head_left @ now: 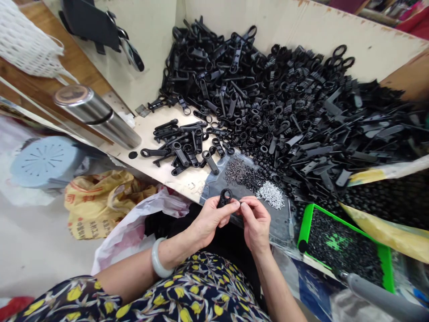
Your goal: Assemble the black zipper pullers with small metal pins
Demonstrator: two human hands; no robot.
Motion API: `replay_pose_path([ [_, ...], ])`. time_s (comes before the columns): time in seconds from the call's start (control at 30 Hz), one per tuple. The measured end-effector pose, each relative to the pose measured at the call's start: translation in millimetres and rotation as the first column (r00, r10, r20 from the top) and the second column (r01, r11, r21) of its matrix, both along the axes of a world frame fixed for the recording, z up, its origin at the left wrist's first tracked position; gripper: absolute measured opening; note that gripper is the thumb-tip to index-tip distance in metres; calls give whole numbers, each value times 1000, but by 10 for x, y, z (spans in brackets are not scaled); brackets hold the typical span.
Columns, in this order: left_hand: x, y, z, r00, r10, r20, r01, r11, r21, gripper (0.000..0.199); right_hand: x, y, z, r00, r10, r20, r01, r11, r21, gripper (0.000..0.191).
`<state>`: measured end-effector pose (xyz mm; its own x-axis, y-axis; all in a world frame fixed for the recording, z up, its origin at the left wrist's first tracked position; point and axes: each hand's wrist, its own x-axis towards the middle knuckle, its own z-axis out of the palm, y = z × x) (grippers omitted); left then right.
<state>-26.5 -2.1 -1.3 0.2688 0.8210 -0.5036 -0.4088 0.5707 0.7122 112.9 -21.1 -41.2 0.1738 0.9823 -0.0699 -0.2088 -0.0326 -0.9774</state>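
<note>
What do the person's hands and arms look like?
The left hand and right hand are gloveless. A smooth, pale bangle circles the left forearm; higher up sits a dark sleeve with yellow floral print. The right forearm is bare.

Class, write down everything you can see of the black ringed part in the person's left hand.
The black ringed part looks like moulded plastic, with a round, open ring at its upper end. The left hand grips it ring outward, fingers hiding most of its body. It is held by the near edge of the dark sheet. Whether the right hand, close by, touches it is unclear.
</note>
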Motion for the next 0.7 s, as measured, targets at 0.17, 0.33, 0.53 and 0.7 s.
replay_pose_path([
  [0.17, -9, -2, -19, 1000, 14, -1, -14, 1000, -16, 38, 124, -19, 21, 938, 24, 345, -82, 984, 156, 8],
  [0.33, 4, -14, -16, 998, 30, 56, -26, 997, -74, 37, 176, 7, 105, 857, -29, 515, -133, 952, 275, 11],
  [0.53, 10, -14, -11, 994, 65, 85, -53, 988, -145, 39, 253, 13, 118, 757, -42, 652, -252, 902, 350, 24],
  [0.7, 20, 9, -6, 990, 67, 127, -42, 981, -191, 37, 275, -4, 101, 723, -42, 689, -275, 898, 344, 35],
])
